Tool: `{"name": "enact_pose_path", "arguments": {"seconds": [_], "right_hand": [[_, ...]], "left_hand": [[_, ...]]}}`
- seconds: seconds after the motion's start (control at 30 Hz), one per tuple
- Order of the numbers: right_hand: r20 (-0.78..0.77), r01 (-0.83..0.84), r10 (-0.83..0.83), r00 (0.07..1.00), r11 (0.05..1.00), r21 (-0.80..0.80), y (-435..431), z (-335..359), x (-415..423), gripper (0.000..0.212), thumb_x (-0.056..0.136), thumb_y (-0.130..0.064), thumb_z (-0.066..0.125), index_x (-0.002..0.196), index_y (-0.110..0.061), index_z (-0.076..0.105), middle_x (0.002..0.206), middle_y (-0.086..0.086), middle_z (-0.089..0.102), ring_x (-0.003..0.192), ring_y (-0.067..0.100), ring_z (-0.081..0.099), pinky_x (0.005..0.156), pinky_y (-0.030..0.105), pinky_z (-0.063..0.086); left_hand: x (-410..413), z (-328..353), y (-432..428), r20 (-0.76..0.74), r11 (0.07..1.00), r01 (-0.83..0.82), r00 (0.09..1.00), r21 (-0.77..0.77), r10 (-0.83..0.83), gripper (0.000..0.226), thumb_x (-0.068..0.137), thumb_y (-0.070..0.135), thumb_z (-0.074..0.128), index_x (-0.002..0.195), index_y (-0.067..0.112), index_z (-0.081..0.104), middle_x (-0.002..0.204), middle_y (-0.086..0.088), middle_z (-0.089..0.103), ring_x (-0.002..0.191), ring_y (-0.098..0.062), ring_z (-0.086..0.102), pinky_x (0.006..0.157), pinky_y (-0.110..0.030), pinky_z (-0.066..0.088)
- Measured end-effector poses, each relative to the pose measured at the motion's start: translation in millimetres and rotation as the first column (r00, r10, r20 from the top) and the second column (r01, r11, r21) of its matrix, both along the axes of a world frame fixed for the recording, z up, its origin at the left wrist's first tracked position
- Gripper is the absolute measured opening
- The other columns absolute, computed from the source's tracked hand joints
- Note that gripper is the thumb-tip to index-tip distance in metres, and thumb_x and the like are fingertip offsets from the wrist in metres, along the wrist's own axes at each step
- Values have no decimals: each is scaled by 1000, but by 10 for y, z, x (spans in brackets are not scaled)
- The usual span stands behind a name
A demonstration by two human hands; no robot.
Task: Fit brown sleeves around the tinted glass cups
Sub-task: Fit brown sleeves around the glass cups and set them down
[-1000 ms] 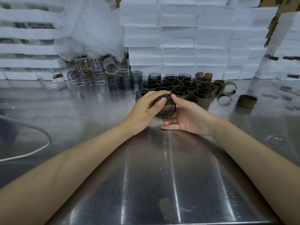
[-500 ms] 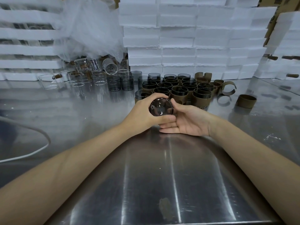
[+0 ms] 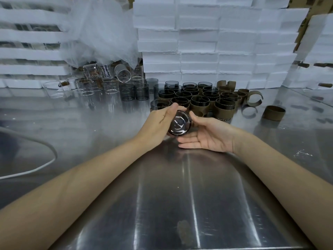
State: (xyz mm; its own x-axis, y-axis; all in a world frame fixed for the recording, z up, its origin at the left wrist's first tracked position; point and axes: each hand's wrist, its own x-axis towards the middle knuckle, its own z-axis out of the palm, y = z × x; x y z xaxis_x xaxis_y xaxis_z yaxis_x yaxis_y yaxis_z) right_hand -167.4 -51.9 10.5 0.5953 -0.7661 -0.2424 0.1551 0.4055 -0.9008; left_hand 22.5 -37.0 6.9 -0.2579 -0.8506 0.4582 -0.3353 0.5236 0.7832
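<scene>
Cup (image 3: 179,125) between hands, before cups (image 3: 200,100)

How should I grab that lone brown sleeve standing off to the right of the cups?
Take the brown sleeve by its top rim from above, one finger inside and thumb outside: it stands upright, an open ring with nothing touching it.

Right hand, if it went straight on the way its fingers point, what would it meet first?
Probably the left hand: the right hand lies palm up, fingers pointing left beneath the tinted cup, toward the left hand's heel. Depth is unclear, so it might slip under.
</scene>
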Motion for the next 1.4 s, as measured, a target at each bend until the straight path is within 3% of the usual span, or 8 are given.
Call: {"name": "enact_pose_path", "arguments": {"seconds": [0.2,0.4,0.6,0.77,0.9,1.2,1.3,1.4], "right_hand": [[0,-11,11,1000,999,-32,27,4,-4,52,85,-39,63,125,-6,57,108,27,68,105,38,67,78,42,58],[-3,14,-14,1000,1000,-24,47,12,21,52,82,-39,64,122,-7,57,106,25,70,101,38,68,74,41,59],[-18,-22,21,1000,999,-42,63,19,31,53,83,-42,62,122,-6,55,99,24,70,92,32,71,74,40,59],[-40,-7,4,999,998,-69,78,38,34,52,82,-43,62,114,-2,57,85,23,70,76,26,72,75,39,59],[-52,83,-97,994,971,-223,79,32,69,50,76,-30,72,113,-3,53,85,14,66,71,18,66,82,37,58],[-168,239,-408,897,769,-593,95,-52,183,38,78,-20,79,93,-13,45,70,4,61,57,16,61,50,25,51],[-215,256,-521,826,687,-680,63,-59,157,39,76,-19,80,93,-9,47,59,7,59,44,16,53,40,24,44],[-284,166,-604,745,580,-797,67,-68,150,28,73,-16,70,90,-24,50,48,-4,59,37,12,52,37,21,40]], "left_hand": [[-16,-15,4,79,998,38,996,-56,-34,56,68,48,81,116,28,62,108,19,67,103,6,61,86,-9,45],[-58,-4,11,41,995,-9,999,-100,13,23,86,40,71,102,24,67,93,14,71,89,3,65,76,-8,45],[-48,25,1,37,984,-64,997,-169,71,31,101,32,49,98,13,73,83,11,71,78,4,63,70,-9,42],[-31,1,-15,-43,990,-95,995,-109,90,41,106,32,37,108,13,74,97,2,75,90,-2,68,75,-9,47],[-27,-16,-20,-18,994,-38,999,-99,36,38,107,26,32,128,13,60,134,5,59,127,-4,52,103,-12,37],[-49,9,21,50,976,43,998,-215,-33,37,104,-3,33,134,4,53,152,-5,40,143,-13,34,114,-15,28],[-71,21,52,268,920,149,962,-363,-51,46,90,-18,35,126,-2,60,147,-17,45,145,-28,30,121,-33,22],[-124,-3,56,595,831,261,797,-491,101,42,93,-3,43,131,1,59,149,-14,44,146,-31,27,122,-46,13]]}}
